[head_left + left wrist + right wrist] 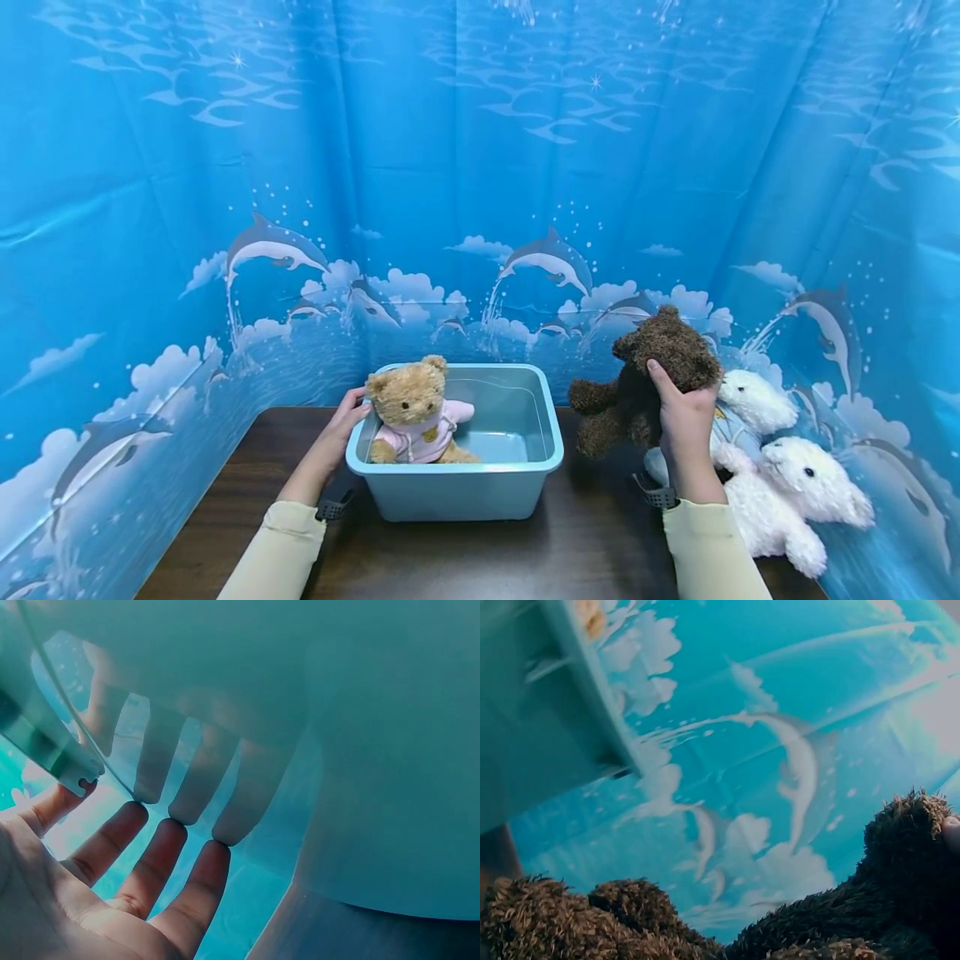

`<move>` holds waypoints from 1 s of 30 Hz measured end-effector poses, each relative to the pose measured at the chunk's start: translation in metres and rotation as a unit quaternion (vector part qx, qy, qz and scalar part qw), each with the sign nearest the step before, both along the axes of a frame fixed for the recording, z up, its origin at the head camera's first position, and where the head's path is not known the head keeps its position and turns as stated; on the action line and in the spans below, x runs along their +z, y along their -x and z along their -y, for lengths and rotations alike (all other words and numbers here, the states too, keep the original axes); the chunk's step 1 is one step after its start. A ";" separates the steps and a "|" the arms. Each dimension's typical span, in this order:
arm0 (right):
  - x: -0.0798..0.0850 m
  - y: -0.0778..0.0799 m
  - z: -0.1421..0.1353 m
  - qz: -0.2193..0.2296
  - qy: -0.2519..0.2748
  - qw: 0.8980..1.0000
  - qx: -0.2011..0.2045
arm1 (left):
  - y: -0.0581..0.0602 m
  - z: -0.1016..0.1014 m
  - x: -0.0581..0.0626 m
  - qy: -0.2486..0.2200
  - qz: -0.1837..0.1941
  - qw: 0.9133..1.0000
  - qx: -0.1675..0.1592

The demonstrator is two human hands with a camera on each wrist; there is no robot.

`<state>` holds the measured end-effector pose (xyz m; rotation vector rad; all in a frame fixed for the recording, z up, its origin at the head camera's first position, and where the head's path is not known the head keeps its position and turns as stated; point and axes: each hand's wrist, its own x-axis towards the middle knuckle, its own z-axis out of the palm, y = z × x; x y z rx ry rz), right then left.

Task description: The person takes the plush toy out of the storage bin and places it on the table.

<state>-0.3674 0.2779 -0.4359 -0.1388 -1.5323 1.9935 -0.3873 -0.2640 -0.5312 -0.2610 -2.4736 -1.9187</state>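
My right hand (688,421) grips a dark brown teddy bear (633,392) by its head, thumb across the fur, holding it up to the right of a light blue plastic bin (457,492). In the right wrist view the bear's brown fur (577,922) fills the bottom. My left hand (347,421) is at the bin's left rim; in the left wrist view its straight fingers (161,859) touch the outer wall, which mirrors them. Inside the bin, at its left end, sits a tan teddy bear (408,404) in a pink hoodie.
Two white plush toys lie to the right of my right wrist: one (806,483) in front, another (757,400) with blue clothing behind. The bin stands on a dark wooden table (600,550). A blue dolphin-print curtain (480,167) surrounds the table.
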 end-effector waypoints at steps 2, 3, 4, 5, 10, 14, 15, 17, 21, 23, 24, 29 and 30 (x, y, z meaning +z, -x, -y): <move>-0.011 0.006 0.000 0.010 0.000 1.000 0.011 | 0.000 0.000 -0.001 -0.001 -0.001 1.000 0.002; -0.016 0.008 0.000 0.015 0.000 1.000 0.014 | -0.001 0.000 -0.001 -0.002 -0.001 1.000 0.002; -0.020 0.010 0.000 0.016 -0.001 1.000 0.019 | -0.001 0.000 -0.001 -0.003 -0.002 1.000 0.001; -0.024 0.012 0.000 0.019 -0.004 1.000 0.024 | -0.001 0.001 -0.002 -0.006 -0.001 1.000 0.001; -0.040 0.017 0.002 0.046 -0.007 0.998 0.043 | 0.001 0.001 -0.003 -0.012 -0.001 1.000 -0.001; -0.049 0.017 0.003 0.084 -0.012 0.995 0.045 | 0.001 0.000 -0.003 -0.011 0.000 1.000 -0.002; -0.052 0.018 0.002 0.092 -0.015 0.995 0.043 | 0.002 0.000 -0.004 -0.010 0.000 1.000 -0.002; -0.056 0.019 0.002 0.104 -0.020 0.994 0.041 | 0.002 -0.001 -0.004 -0.010 0.003 1.000 -0.002; -0.065 0.022 0.001 0.103 -0.016 0.994 0.041 | 0.002 -0.001 -0.005 -0.005 0.006 1.000 0.002; -0.069 0.024 0.002 0.095 -0.008 0.994 0.044 | 0.001 -0.001 -0.005 -0.004 0.006 1.000 0.002; -0.071 0.024 0.002 0.094 -0.006 0.995 0.043 | 0.000 -0.001 -0.005 -0.004 0.006 1.000 0.003; -0.079 0.025 0.003 0.093 -0.002 0.994 0.050 | 0.001 0.000 -0.005 -0.006 0.003 1.000 0.004; -0.080 0.025 0.003 0.096 -0.005 0.994 0.049 | 0.002 -0.001 -0.004 -0.006 0.002 1.000 0.004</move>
